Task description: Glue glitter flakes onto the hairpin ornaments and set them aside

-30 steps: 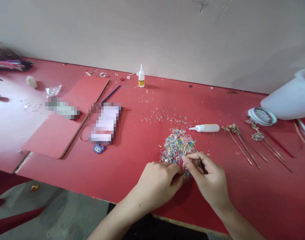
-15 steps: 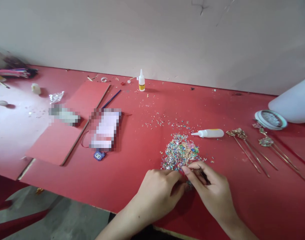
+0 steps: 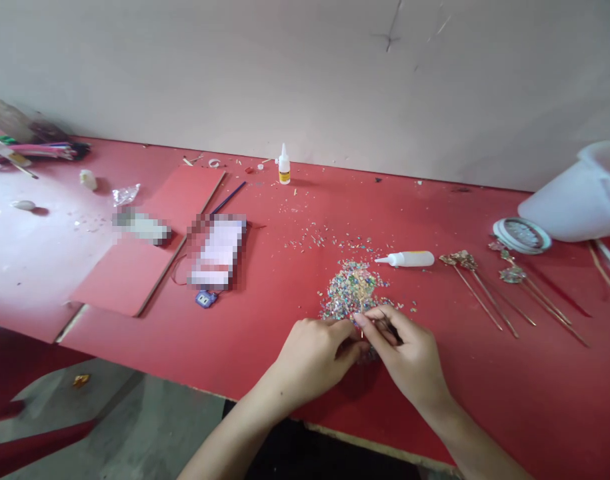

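My left hand (image 3: 315, 357) and my right hand (image 3: 409, 357) meet at the near edge of a heap of small multicoloured glittery chips (image 3: 352, 291) on the red table (image 3: 295, 320). The left fingers are pinched around a thin golden pin whose ornate head lies in the heap. In my right hand's pinch sits a thin dark tool, probably tweezers (image 3: 387, 319), with its tip at the pin. A white glue bottle (image 3: 407, 259) lies on its side just beyond the heap.
Several golden hairpins (image 3: 485, 287) lie to the right, near a round lidded tin (image 3: 522, 235) and a white plastic container (image 3: 579, 197). A small upright glue bottle (image 3: 283, 165) stands by the wall. A red board (image 3: 149, 247), pixelated items and a blue pen lie left.
Both hands stay pinched at the heap's near edge, with only small finger shifts. The camera view has moved slightly.
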The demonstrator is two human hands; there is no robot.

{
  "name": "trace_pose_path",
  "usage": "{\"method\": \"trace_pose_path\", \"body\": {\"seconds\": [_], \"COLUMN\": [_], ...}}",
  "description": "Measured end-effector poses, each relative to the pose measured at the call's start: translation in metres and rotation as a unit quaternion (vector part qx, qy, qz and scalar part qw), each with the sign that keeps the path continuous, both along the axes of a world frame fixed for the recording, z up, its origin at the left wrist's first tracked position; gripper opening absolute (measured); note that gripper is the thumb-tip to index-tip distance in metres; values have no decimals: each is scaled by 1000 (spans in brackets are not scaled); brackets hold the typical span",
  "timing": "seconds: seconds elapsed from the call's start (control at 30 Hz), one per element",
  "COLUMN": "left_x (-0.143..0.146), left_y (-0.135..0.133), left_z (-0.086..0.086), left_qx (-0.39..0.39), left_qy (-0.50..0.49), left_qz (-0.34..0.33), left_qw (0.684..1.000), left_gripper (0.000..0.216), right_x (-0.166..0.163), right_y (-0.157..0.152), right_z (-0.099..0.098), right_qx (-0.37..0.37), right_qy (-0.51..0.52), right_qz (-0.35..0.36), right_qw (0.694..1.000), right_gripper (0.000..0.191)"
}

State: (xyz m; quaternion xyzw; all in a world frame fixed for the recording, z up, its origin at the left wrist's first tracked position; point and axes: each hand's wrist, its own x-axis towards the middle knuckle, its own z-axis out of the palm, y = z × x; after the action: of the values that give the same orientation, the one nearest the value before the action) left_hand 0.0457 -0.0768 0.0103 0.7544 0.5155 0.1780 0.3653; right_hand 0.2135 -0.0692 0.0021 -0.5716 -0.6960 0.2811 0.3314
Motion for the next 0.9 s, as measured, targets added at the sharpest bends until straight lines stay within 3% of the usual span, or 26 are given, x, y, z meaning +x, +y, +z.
{"method": "trace_pose_path", "body": {"seconds": [0.37, 0.67, 0.9], "left_x": [0, -2, -3], "left_y": [5, 10, 12], "left_z": [-5, -12, -19], "left_qx": [79, 136, 183], "left_qy": [-16, -49, -69], "left_qz": [-7, 80, 96], "left_qw": [997, 986, 976], "left_gripper": [24, 33, 43], "right_x": [0, 4, 46], "right_y": [4, 11, 23], "right_z": [2, -2, -3], "right_qx": [44, 100, 141], "right_qy": [17, 28, -18], "right_qz": [7, -18, -78], "right_qw": [999, 994, 987], "right_gripper": [31, 32, 28]}}
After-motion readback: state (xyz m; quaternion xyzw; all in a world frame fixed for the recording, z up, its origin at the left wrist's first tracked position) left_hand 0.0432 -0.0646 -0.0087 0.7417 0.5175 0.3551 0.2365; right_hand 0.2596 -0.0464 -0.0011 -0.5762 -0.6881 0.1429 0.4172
